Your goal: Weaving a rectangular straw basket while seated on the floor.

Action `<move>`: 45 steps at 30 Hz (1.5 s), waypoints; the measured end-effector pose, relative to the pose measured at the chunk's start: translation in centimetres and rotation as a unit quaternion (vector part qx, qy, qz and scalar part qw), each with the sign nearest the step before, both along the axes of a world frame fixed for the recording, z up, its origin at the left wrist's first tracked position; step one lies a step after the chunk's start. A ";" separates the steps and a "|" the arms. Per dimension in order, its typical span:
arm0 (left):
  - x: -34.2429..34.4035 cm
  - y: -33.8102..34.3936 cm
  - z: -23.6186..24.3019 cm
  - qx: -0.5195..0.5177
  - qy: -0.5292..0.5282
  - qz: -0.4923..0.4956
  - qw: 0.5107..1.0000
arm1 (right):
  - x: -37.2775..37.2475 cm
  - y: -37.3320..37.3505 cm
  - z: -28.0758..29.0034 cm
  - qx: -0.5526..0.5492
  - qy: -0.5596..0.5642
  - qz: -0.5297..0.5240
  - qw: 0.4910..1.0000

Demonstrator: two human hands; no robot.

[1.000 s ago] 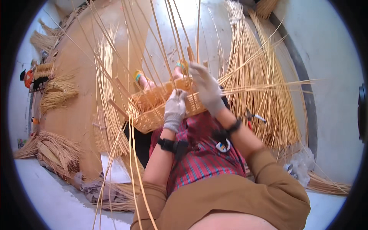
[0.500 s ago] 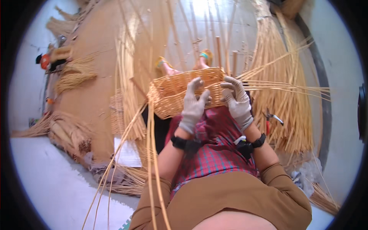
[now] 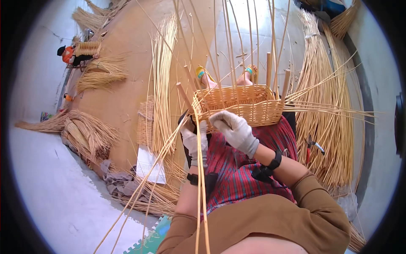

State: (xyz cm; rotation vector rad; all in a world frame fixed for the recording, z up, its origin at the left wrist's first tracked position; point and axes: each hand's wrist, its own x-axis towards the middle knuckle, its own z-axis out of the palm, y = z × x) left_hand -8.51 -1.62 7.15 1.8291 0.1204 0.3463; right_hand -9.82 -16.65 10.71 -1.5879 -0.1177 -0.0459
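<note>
The half-woven basket [image 3: 239, 108] rests on the person's lap, on the striped skirt [image 3: 245, 169], with its near wall facing the body.

Left hand [image 3: 195, 142], gloved: clenched around the long loose cane strands [image 3: 198, 182] that run from the basket's near-left corner down past the knee.

Right hand [image 3: 234, 129], gloved: fingers closed on a strand just below the basket's near rim.

Handling, as judged: the basket is light and fairly stiff where woven, so hold it by the woven wall or rim. The upright stakes [image 3: 249, 46] rising from the basket are springy and likely to snap if kinked; do not lift by them. The loose strands bend easily and slide through gloves.

A pair of cutters [image 3: 312, 144] lies right of the basket. Bundles of cane [image 3: 325, 97] lie beyond the basket to the right, and a woven mat [image 3: 146, 120] lies to its left.
</note>
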 end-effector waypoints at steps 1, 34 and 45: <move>0.4 -0.1 0.5 0.013 -0.054 -0.016 0.998 | -0.3 0.0 -0.1 -0.012 0.027 0.035 0.999; -4.6 2.8 2.9 0.008 -0.111 -0.068 0.991 | 7.0 -4.4 2.3 0.136 -0.147 -0.202 0.959; -1.8 -2.8 0.3 0.011 -0.102 0.005 0.995 | 5.0 -8.1 -7.0 0.207 -0.057 -0.239 0.947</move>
